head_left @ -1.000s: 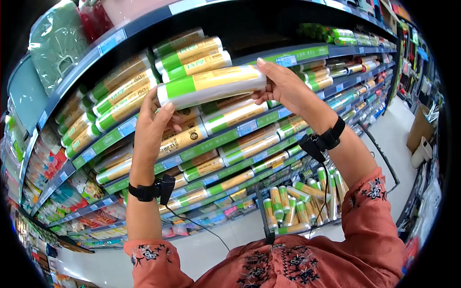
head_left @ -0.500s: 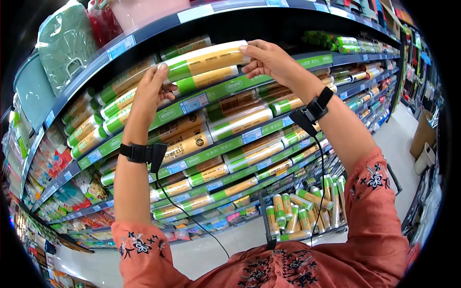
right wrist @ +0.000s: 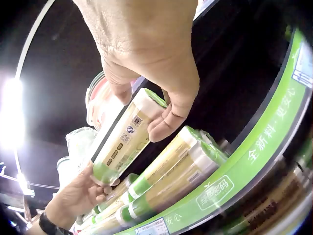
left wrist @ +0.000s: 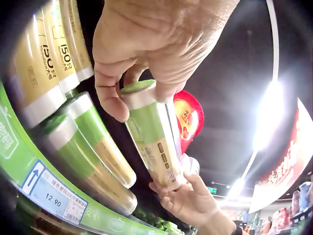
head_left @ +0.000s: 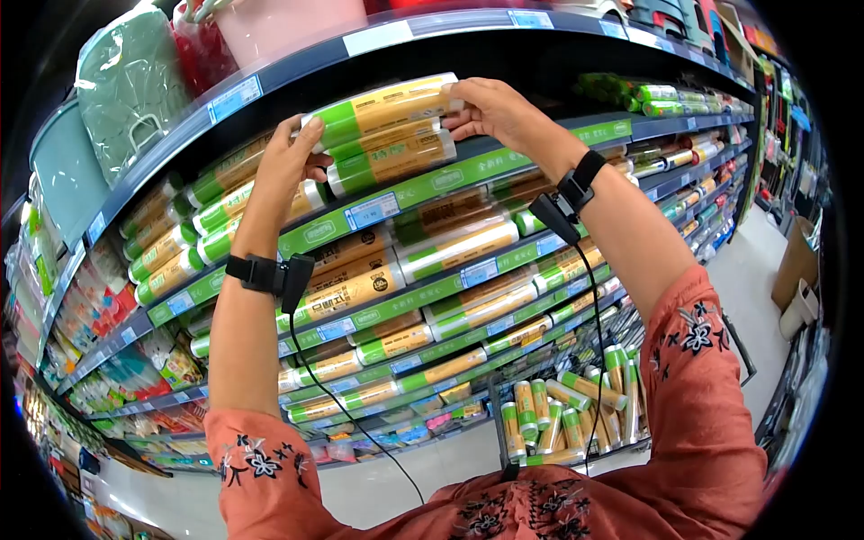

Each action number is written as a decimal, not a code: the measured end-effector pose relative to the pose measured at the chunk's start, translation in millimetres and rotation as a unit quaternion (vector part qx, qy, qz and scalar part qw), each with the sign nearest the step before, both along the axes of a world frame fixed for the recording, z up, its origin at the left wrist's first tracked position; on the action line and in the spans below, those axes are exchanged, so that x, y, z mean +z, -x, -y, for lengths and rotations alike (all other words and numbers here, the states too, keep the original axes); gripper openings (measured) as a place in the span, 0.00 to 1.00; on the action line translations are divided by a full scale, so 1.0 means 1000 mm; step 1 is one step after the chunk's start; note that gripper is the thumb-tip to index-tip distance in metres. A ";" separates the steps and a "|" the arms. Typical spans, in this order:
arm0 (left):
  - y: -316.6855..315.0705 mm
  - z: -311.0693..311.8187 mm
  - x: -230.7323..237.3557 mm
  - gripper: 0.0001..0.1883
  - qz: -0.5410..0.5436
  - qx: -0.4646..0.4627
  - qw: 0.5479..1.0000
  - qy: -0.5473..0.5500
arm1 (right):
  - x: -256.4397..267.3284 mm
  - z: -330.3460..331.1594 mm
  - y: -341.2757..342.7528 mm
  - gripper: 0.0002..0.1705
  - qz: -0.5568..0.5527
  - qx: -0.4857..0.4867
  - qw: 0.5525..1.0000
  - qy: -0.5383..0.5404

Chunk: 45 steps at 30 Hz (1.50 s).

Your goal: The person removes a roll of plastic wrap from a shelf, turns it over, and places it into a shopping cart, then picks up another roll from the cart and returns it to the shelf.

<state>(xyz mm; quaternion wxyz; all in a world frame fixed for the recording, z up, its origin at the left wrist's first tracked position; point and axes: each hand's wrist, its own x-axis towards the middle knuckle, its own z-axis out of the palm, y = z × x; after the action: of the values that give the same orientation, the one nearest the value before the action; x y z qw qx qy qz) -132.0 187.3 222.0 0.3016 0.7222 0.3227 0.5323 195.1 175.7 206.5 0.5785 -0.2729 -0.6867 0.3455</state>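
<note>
A green, white and tan roll of plastic bags (head_left: 387, 110) is held level at the upper shelf, just over similar rolls (head_left: 396, 162) lying there. My left hand (head_left: 283, 171) pinches its left end between thumb and fingers; the left wrist view shows that grip around the white-banded end of the roll (left wrist: 152, 132). At the other end my right hand (head_left: 508, 117) grips the roll. In the right wrist view the thumb and fingers of my right hand (right wrist: 146, 58) straddle the roll's white end (right wrist: 146, 103).
A green shelf strip (head_left: 486, 171) with price tags runs below the rolls. Lower shelves hold more rolls (head_left: 459, 247). A cart (head_left: 504, 441) with several rolls stands below right. Plastic bins (head_left: 135, 90) sit at upper left, under-shelf edge (head_left: 324, 63) above the hands.
Both hands have carried the roll up and toward the shelf, from in front of it to over the stacked rolls. The roll has turned, its printed tan side now showing.
</note>
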 end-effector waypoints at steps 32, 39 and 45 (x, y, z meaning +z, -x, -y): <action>0.006 0.003 0.013 0.19 0.001 -0.052 0.998 0.030 | 0.015 0.001 -0.003 0.25 -0.028 0.061 0.998 0.002; 0.009 -0.015 0.015 0.21 -0.010 -0.046 0.998 0.037 | 0.020 -0.001 0.004 0.24 -0.022 -0.007 1.000 0.000; 0.005 -0.035 0.020 0.27 -0.078 0.081 0.993 -0.020 | 0.025 -0.019 0.012 0.31 0.017 -0.067 0.998 0.000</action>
<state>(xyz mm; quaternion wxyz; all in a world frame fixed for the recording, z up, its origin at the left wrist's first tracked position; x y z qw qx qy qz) -137.4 222.6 241.6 0.2168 0.7390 0.3917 0.5034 183.3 195.0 231.7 0.5884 -0.3242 -0.6765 0.3018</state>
